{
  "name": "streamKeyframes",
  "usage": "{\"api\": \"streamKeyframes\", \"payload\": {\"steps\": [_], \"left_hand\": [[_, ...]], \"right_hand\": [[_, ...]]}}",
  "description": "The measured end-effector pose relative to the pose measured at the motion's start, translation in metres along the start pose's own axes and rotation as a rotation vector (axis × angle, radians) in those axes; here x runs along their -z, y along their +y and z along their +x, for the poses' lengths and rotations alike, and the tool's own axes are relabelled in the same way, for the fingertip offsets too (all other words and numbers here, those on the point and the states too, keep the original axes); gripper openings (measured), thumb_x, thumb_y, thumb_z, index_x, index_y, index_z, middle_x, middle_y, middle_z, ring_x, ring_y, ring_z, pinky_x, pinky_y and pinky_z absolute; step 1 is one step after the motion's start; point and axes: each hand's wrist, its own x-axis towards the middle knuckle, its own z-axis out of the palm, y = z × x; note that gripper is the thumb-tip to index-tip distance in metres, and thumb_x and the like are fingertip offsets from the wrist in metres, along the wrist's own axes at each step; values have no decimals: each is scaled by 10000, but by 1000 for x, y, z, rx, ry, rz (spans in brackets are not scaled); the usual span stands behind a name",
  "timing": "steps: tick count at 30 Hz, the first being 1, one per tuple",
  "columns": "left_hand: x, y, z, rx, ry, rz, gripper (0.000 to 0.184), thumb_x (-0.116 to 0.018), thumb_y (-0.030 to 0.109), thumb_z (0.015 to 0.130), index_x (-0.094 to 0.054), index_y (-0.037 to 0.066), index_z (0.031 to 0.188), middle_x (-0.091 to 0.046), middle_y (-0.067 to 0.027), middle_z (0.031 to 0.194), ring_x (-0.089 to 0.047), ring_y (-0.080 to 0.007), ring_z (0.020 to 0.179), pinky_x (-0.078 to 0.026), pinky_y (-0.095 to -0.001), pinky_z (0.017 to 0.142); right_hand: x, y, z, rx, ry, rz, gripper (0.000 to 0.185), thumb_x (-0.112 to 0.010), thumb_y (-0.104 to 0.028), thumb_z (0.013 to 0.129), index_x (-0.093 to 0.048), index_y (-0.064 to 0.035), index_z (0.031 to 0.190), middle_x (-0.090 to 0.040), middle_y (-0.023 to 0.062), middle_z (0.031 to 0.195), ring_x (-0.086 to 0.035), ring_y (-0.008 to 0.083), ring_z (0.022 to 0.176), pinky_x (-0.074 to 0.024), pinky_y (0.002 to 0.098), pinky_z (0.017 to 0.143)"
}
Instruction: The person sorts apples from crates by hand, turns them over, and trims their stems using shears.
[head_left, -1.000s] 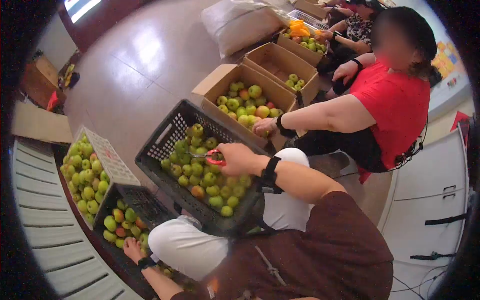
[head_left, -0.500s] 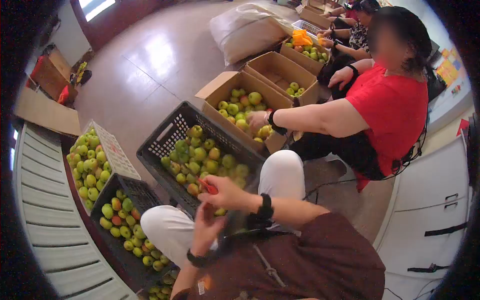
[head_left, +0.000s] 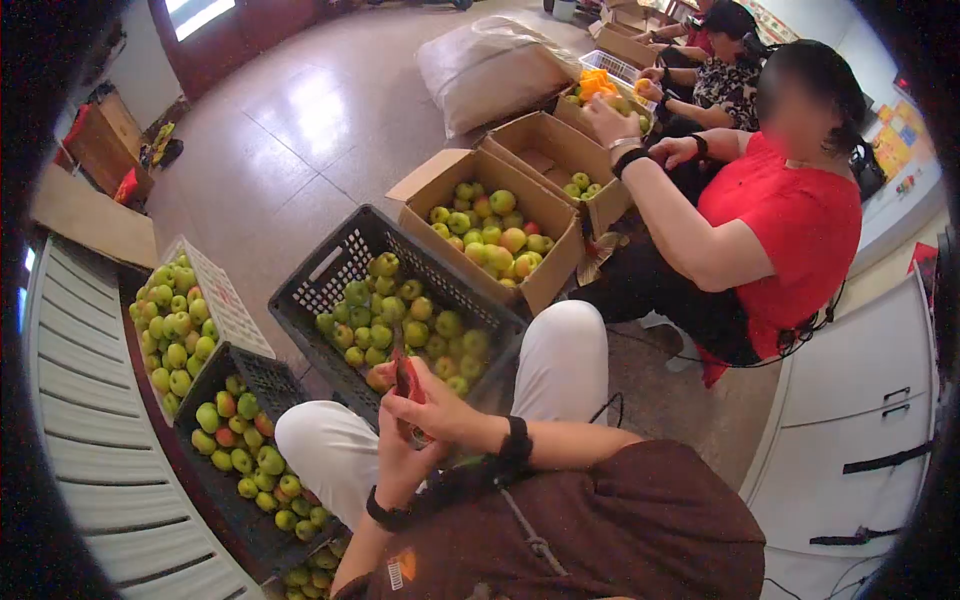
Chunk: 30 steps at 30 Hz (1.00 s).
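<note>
My right hand [head_left: 445, 408] is closed around a small red-handled tool [head_left: 405, 378]; its exact kind is hard to make out. Just below it, my left hand [head_left: 402, 462] has its fingers curled in, close against the right one. Whatever lies between the two hands is mostly covered. Both hands are over the near edge of a black plastic crate [head_left: 330, 262] with green and reddish apples [head_left: 385, 310] inside.
To my left stand a white crate [head_left: 228, 295] and another black crate [head_left: 262, 372], both full of apples. A cardboard box [head_left: 440, 180] of apples stands beyond. At right sits a co-worker in red [head_left: 800, 230], holding a fruit. A pale sack [head_left: 490, 75] lies behind.
My hands have come closer together, and the red tool has turned more upright. The co-worker's hand has risen out of the apple box and moved toward the back.
</note>
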Motion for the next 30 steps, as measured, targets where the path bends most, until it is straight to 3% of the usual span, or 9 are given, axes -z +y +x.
{"api": "streamKeyframes", "payload": {"steps": [4,7,12,19,24,27,30], "left_hand": [[7,6,-3,58,-13,-52,758,-712,6,662,-286,14,1289,-409,-93,1225,-463,-187,1112,-395,-304,928],[15,14,-5,181,-22,-225,707,-685,-30,672,-318,-2,1275,-467,-82,1162,-498,-169,1056,-418,-292,897],[26,17,-11,354,1,-391,599,-637,-21,730,-354,-32,1258,-523,-71,1076,-541,-137,960,-453,-249,815],[21,23,-13,197,30,-289,503,-567,39,820,-340,-25,1264,-529,-42,993,-535,-102,862,-450,-215,736],[17,23,-12,162,68,-178,360,-513,112,876,-394,4,1199,-519,-29,970,-510,-103,871,-430,-216,747],[14,25,-10,53,151,47,284,-478,146,900,-433,14,1148,-517,-22,945,-501,-86,809,-423,-214,705],[17,32,-12,123,159,-52,313,-439,191,924,-439,12,1181,-515,-11,904,-478,-59,759,-405,-203,668]], "right_hand": [[-5,-6,-2,-4,-30,89,434,-617,-263,824,-427,-15,1125,-519,96,1052,-505,149,972,-424,294,832],[4,-6,3,-211,-143,207,368,-571,-188,834,-401,-13,1110,-508,123,1157,-480,158,1065,-384,304,912],[5,-17,-1,-300,-145,273,279,-556,-196,869,-423,-33,1052,-546,122,1112,-523,160,1014,-424,311,881],[1,-5,-1,-204,-179,392,240,-547,-154,877,-424,-50,1054,-545,110,1116,-522,155,1012,-430,303,876],[-8,-12,-6,-158,-175,296,235,-534,-131,882,-421,-36,1064,-538,100,1133,-503,131,1027,-423,295,878],[-9,-13,-5,-140,-183,246,263,-534,-128,878,-423,-28,1095,-532,93,1145,-509,126,1013,-428,286,865],[-6,-12,-5,-93,-170,132,311,-536,-133,872,-425,-20,1139,-532,90,1145,-521,134,994,-433,283,853]]}}
